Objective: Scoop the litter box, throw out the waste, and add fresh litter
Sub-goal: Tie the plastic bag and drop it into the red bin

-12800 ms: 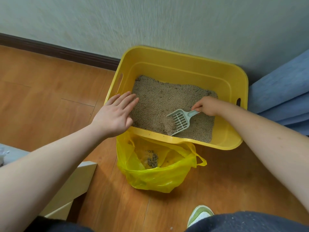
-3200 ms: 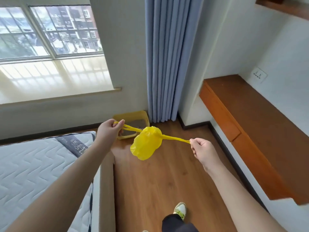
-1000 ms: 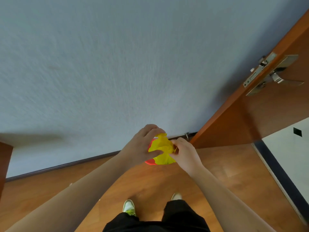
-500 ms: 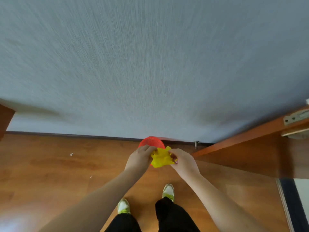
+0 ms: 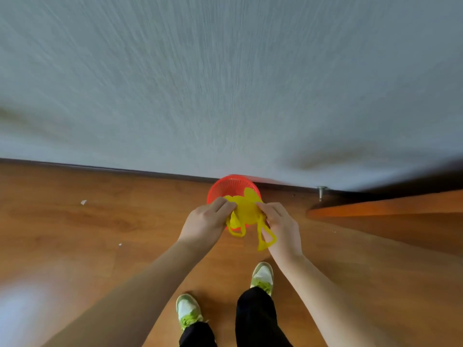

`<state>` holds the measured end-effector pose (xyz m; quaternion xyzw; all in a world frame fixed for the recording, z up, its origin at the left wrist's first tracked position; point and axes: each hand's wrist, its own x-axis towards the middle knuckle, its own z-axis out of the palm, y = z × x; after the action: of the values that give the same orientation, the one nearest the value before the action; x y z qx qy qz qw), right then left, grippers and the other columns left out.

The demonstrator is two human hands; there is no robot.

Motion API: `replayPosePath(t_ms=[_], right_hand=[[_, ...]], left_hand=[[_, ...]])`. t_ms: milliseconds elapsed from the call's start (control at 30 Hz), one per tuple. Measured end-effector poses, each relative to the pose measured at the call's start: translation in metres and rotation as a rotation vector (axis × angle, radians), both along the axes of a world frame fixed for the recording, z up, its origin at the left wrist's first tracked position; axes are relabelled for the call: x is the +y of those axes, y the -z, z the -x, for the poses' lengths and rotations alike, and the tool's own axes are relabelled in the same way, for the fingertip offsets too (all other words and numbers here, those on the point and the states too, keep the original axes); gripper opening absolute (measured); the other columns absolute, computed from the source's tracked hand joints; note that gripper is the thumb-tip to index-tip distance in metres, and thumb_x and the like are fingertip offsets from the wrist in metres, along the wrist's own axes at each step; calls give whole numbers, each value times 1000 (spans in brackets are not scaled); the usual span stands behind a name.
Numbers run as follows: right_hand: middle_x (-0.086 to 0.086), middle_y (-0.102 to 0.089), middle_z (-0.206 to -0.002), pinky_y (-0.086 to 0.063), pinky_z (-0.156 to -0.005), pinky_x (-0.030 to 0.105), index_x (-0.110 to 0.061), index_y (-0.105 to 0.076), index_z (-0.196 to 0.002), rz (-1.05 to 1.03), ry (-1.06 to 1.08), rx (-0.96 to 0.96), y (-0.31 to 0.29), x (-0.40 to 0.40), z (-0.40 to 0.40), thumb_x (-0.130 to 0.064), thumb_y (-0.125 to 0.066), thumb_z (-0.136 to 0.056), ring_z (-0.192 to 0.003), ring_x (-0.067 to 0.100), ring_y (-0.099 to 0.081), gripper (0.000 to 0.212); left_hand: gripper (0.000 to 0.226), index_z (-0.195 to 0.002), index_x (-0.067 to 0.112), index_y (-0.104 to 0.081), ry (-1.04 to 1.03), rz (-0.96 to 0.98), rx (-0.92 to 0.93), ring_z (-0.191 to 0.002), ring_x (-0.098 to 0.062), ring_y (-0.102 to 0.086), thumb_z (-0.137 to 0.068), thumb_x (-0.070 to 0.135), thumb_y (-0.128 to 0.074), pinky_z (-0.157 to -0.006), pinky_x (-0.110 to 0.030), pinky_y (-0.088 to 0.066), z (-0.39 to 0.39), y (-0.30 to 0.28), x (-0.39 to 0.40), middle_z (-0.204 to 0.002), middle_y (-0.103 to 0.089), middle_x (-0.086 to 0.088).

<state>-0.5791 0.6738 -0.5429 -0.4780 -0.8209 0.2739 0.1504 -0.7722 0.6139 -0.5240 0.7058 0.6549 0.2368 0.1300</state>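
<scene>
While you stand facing the pale textured wall (image 5: 225, 83), which fills the upper half of the view, the wooden floor (image 5: 87, 234) spreads beneath you to a dark baseboard (image 5: 100, 168). To the right of the red basket (image 5: 226, 187), the edge of a brown wooden door (image 5: 390, 205) juts in along the floor, with a small metal doorstop (image 5: 322, 192) at the baseboard between door and basket. Your bare forearms reach forward from the bottom of the view toward the basket, and your black trousers (image 5: 255, 319) and green-and-white shoes (image 5: 263, 276) show below it. The basket itself, a round mesh bin, stands on the floor right against the wall. Directly over its mouth you hold the yellow plastic bag (image 5: 246, 209), bunched into a crumpled bundle that covers the near part of the rim. Your left hand (image 5: 204, 225) is closed on the bag's left side, fingers curled over the plastic just at the basket's near-left rim. Your right hand (image 5: 281, 225) pinches the bag's right side, thumb and fingers pressed together on it. Two loop handles (image 5: 266, 240) dangle from the bundle between your hands, on your side of the basket. Whether the bag touches the rim cannot be told. Left of the basket, two small white scraps (image 5: 83, 202) lie well apart on the floor.
</scene>
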Motion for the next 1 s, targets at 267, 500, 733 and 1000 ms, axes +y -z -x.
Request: replayPosePath(t_ms=[267, 500, 733, 1000], right_hand=[[1, -63, -103, -47, -60, 21, -13, -65, -114, 23, 49, -10, 153, -1, 19, -26, -41, -81, -78, 17, -65, 43], [-2, -55, -121, -41, -70, 23, -23, -54, -130, 155, 37, -197, 254, 23, 34, -17, -46, -99, -95, 20, -61, 33], [-1, -49, -120, -46, -71, 28, -25, -40, -138, 187, -58, -316, 305, 31, 43, -19, -35, -101, -95, 19, -56, 37], [10, -32, -150, -47, -97, 36, -13, -17, -151, 206, -153, -417, 340, 39, 59, -7, -40, -100, -124, 26, -48, 57]], left_hand=[[31, -98, 8, -68, -20, 50, -41, -60, -26, -55, -82, 19, -45, -42, -27, -35, 8, 172, 0, -89, -66, -7], [20, -91, 8, -64, -29, 108, -6, -53, -31, -55, -81, 15, -49, -38, -27, -36, 10, 276, 24, -79, -58, -8], [17, -87, 7, -60, 29, 182, 125, -51, -28, -51, -76, -2, -71, -39, -28, -29, 15, 337, 40, -75, -55, -8], [47, -142, 13, -44, -39, 477, 210, -117, -29, -57, -96, 13, -56, -91, -40, -52, 23, 366, 46, -133, -57, -8]])
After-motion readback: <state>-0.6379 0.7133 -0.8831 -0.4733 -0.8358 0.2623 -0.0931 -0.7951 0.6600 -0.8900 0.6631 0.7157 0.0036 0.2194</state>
